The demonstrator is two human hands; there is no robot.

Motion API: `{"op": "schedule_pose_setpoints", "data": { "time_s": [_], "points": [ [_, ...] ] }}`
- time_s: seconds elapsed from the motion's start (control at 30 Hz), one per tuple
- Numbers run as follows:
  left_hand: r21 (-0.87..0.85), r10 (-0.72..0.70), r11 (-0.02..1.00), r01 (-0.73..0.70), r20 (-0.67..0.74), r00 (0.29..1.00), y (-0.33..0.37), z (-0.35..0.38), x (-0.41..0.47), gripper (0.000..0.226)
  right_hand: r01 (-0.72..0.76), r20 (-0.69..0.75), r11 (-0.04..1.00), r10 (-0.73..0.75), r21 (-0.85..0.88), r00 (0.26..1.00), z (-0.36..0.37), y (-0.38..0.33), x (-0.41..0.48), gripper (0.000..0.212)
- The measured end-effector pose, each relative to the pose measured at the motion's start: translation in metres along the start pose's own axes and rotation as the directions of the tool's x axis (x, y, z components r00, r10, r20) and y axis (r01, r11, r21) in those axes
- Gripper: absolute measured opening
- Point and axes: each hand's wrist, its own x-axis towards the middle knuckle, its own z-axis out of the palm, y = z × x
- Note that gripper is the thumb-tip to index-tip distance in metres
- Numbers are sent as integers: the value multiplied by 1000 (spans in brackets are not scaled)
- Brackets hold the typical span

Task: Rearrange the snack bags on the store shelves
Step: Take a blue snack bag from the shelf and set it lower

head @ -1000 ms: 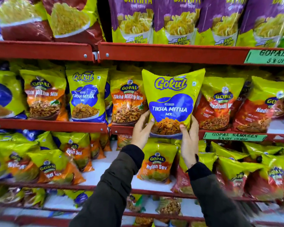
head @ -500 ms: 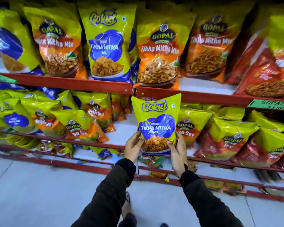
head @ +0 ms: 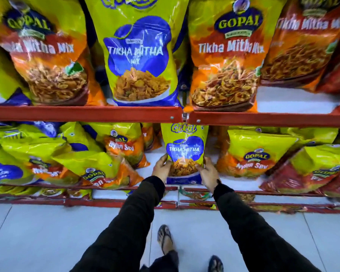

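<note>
A yellow-and-blue Tikha Mitha Mix bag (head: 185, 146) stands upright on the lower shelf (head: 234, 181), its top tucked under the red shelf edge (head: 86, 113) above. My left hand (head: 162, 167) grips its lower left side and my right hand (head: 207, 171) grips its lower right side. It sits in a white gap between an orange Nylon Sev bag (head: 124, 146) on the left and a yellow Gopal Nylon Sev bag (head: 253, 156) on the right.
The shelf above carries a matching blue Tikha Mitha Mix bag (head: 139, 54) flanked by orange Gopal Tikha Mitha Mix bags (head: 226, 61). Tilted bags crowd the lower shelf's left (head: 37, 163) and right (head: 312, 167). Lower red shelves and the pale tiled floor (head: 47, 232) lie below.
Both hands carried the bag down from the middle shelf to the lower shelf and pushed it in under the red edge. My view dropped and moved closer.
</note>
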Motion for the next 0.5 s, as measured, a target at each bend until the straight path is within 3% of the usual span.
{"op": "schedule_pose_setpoints", "data": {
  "time_s": [0.17, 0.3, 0.5],
  "points": [
    [118, -7, 993, -1, 65, 998, -5, -7, 4, 39, -71, 8, 996, 71, -44, 997, 6, 4, 4, 37],
    [247, -8, 969, -5, 50, 999, -4, -5, -6, 44, -117, 24, 968, 125, -221, 992, 2, 0, -1, 41],
    [393, 212, 901, -184, -27, 977, 7, 1, -48, 45, 24, 33, 893, -10, -449, 999, -16, -18, -45, 60]
  ]
}}
